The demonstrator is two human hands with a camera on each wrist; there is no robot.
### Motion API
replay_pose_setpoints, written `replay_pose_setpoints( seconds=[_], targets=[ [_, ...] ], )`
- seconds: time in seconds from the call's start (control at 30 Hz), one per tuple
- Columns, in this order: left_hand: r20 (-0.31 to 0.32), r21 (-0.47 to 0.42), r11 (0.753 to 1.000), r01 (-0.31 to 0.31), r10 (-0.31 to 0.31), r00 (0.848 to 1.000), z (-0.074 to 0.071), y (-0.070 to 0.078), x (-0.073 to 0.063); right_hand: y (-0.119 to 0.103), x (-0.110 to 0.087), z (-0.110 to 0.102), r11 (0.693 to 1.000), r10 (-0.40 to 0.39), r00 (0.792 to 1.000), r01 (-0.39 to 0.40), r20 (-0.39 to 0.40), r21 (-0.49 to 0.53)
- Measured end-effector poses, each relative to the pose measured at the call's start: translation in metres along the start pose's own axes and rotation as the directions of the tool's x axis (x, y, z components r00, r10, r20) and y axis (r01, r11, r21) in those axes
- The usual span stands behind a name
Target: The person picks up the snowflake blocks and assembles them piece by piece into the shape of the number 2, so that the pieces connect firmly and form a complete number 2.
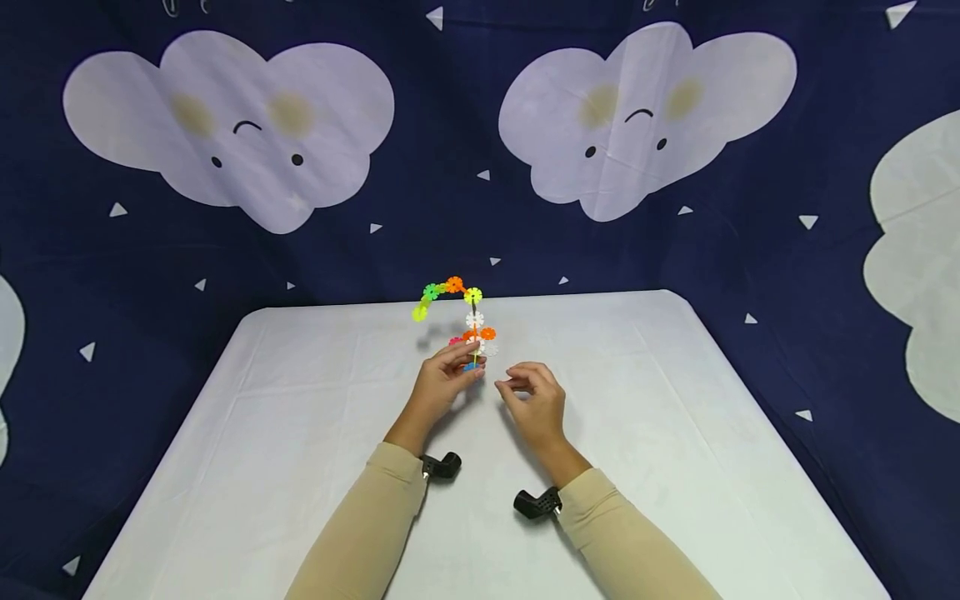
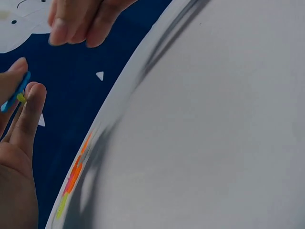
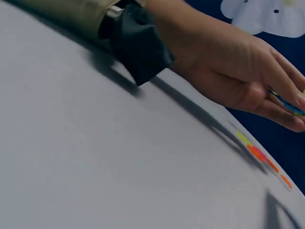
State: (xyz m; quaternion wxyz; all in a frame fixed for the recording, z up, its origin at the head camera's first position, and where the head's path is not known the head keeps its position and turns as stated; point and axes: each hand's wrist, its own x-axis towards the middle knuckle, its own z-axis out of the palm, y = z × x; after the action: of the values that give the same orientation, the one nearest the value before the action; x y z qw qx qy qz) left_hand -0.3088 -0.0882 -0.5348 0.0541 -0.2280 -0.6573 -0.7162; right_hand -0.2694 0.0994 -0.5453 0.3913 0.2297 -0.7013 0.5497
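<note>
My left hand (image 1: 442,379) pinches a blue flower-shaped plastic disc (image 2: 16,90) between thumb and fingers. Above it in the head view rises a bent chain of interlocking discs: white (image 1: 475,320), yellow (image 1: 472,296), orange (image 1: 454,284), green (image 1: 431,292) and yellow-green (image 1: 420,313) at the end. The left fingers partly cover its lower part. To the right, my right hand (image 1: 536,404) hovers apart from the chain, fingers loosely bent, thumb tip near the index finger; nothing shows between them. The left wrist view has its fingers hanging at the top. In the right wrist view only the left hand (image 3: 224,59) appears.
Orange, pink and yellow discs (image 3: 257,152) lie near the far table edge behind the left hand; whether any join the chain is unclear. A white-covered table (image 1: 300,467) spreads underneath. Behind it hangs a dark blue cloth (image 1: 442,208) with clouds. Each wrist carries a black camera (image 1: 442,467).
</note>
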Motion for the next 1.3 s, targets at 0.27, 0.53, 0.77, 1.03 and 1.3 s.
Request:
replay_pose_setpoints(
  seconds=[0.27,0.53,0.77,1.03,1.3],
  targets=[
    [-0.040,0.052,0.999,0.008,-0.006,0.999,-0.013,0.001,0.000,0.014,0.007,0.000,0.937,0.343,0.911,-0.313,0.230,-0.156],
    [-0.048,0.042,0.999,0.006,-0.004,0.999,-0.023,0.001,0.000,0.025,0.028,0.023,0.880,0.424,0.796,-0.249,0.432,-0.404],
    [-0.072,0.056,0.998,-0.011,0.015,0.997,-0.024,-0.001,0.000,0.036,0.038,0.047,0.892,0.348,0.763,-0.091,0.545,-0.443],
    [-0.092,0.096,0.995,-0.013,0.021,0.995,-0.027,0.000,0.002,0.042,0.036,0.058,0.896,0.257,0.776,0.033,0.576,-0.443],
    [-0.122,0.095,0.994,0.047,-0.035,0.992,-0.032,0.000,0.000,0.048,0.035,0.063,0.897,0.174,0.782,0.125,0.599,-0.424]
  ],
)
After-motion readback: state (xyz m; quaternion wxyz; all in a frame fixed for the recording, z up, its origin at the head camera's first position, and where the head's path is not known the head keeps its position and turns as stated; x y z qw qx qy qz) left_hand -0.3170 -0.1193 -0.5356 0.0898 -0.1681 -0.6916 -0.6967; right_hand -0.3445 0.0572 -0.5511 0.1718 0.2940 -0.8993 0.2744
